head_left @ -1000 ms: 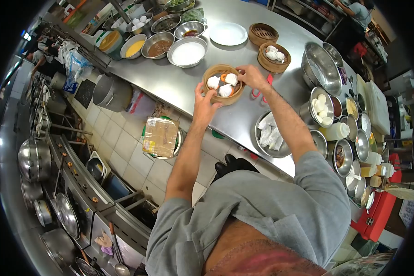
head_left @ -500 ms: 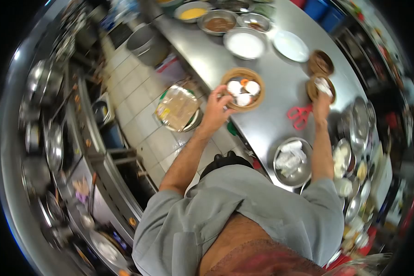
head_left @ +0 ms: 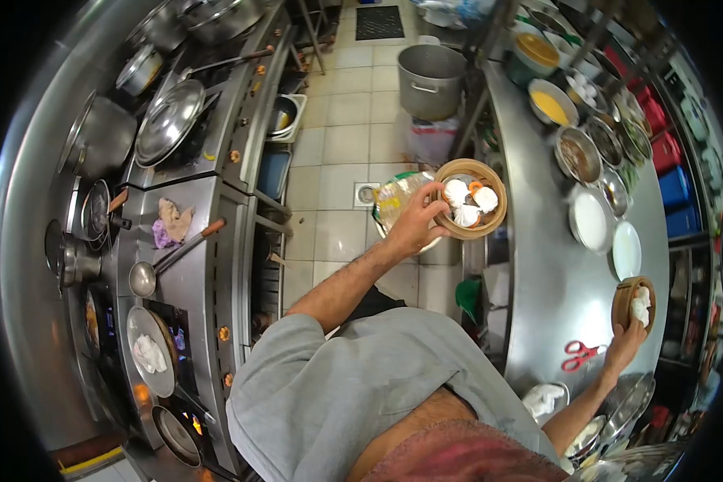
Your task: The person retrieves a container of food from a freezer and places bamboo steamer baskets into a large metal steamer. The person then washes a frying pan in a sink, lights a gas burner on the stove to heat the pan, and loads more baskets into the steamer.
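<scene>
My left hand (head_left: pixel 416 218) grips the near-left rim of a round bamboo steamer (head_left: pixel 467 229), held up over the gap beside the steel counter (head_left: pixel 538 305). Inside sit several white buns (head_left: pixel 485 199) with bits of orange between them. My right hand (head_left: pixel 628 341) reaches far right, its fingers closed at a second bamboo steamer (head_left: pixel 623 304) with white buns (head_left: pixel 641 305) in it. Red-handled scissors (head_left: pixel 577 355) lie on the counter left of that hand. Beyond the second steamer is a white oval plate (head_left: pixel 627 251).
Along the counter stand a bowl of white powder (head_left: pixel 590 219), a brown-filled bowl (head_left: pixel 578 154) and a yellow-filled bowl (head_left: pixel 551 106). A large pot (head_left: pixel 431 84) is on the floor side. At left, a stove holds a lidded wok (head_left: pixel 170 120), a ladle (head_left: pixel 143 279) and a lit burner (head_left: pixel 197 426).
The view has turned toward the stove. My left hand has lifted the first steamer off the counter. My right hand has let go of it and moved to the second steamer.
</scene>
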### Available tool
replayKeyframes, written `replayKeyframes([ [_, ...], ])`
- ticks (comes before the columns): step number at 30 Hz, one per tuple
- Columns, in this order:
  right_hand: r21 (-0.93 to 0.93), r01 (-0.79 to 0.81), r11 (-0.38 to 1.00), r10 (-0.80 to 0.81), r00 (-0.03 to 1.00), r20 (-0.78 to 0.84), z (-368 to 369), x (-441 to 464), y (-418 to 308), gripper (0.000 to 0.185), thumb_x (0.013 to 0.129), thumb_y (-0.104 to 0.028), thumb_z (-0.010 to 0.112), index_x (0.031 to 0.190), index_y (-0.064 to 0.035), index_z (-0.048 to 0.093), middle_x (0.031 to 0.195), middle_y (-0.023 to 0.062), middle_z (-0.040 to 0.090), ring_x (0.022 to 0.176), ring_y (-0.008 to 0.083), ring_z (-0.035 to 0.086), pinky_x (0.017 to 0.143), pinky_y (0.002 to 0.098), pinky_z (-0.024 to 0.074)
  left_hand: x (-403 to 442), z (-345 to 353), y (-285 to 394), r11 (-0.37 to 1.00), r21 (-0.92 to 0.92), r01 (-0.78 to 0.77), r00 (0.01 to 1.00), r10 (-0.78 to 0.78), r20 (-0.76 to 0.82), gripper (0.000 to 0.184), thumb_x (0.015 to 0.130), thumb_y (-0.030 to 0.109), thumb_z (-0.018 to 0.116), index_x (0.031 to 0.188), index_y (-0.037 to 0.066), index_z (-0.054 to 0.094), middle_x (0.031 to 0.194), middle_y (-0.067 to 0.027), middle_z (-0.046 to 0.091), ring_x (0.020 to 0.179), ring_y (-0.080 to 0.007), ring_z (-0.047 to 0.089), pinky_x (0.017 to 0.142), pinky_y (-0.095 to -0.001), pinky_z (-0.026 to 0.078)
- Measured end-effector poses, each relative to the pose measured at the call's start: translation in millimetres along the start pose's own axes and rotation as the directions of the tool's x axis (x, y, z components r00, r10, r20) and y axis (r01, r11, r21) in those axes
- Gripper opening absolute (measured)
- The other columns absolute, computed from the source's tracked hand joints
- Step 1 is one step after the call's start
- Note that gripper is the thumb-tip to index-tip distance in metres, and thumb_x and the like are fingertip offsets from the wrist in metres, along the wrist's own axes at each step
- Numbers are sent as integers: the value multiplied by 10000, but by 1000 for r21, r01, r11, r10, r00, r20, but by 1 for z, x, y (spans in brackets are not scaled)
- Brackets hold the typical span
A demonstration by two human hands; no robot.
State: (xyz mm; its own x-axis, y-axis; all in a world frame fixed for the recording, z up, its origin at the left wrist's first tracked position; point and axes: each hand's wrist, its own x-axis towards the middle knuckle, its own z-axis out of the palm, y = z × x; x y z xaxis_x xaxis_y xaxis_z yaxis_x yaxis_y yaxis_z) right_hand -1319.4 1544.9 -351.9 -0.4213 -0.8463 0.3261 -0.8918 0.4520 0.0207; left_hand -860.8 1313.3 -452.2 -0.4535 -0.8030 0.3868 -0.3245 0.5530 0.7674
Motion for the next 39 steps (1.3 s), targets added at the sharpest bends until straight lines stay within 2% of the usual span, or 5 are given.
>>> replayKeyframes([
  [8,76,200,977,-188,972,-144,-30,75,-221,401,688,63,619,1071,15,510,1002,161,528,976,340,483,853,401,397,14,-161,-127,968,183,172,971,-136,-196,422,588,96,798,922,86,541,1252,-116,366,1127,-301,429,935,-395,413],
  [11,271,294,917,-268,955,-129,-27,108,-307,402,675,93,630,1056,16,523,1027,157,532,964,337,498,823,383,422,19,-212,-174,932,217,292,919,-210,-334,421,576,68,798,912,85,545,1261,-116,359,1118,-299,434,925,-376,422],
  [18,340,556,759,-521,831,-196,-5,208,-485,360,710,46,623,1052,7,518,1019,149,535,981,319,497,860,371,396,43,-309,-264,846,254,468,756,-235,-610,427,573,60,797,911,60,536,1250,-130,360,1148,-324,394,951,-395,373],
  [27,448,822,351,-769,526,-363,55,348,-695,318,656,34,635,962,7,551,937,145,543,927,335,503,794,382,425,104,-408,-397,761,195,619,494,-185,-850,448,574,49,795,944,54,542,1239,-145,350,1116,-318,418,941,-379,381],
  [39,378,925,-37,-804,197,-561,119,500,-947,293,618,-2,653,892,-39,557,854,41,535,869,224,510,744,338,442,158,-472,-494,618,93,781,226,-140,-964,384,654,36,748,964,22,523,1253,-195,311,1119,-368,396,918,-410,372],
])
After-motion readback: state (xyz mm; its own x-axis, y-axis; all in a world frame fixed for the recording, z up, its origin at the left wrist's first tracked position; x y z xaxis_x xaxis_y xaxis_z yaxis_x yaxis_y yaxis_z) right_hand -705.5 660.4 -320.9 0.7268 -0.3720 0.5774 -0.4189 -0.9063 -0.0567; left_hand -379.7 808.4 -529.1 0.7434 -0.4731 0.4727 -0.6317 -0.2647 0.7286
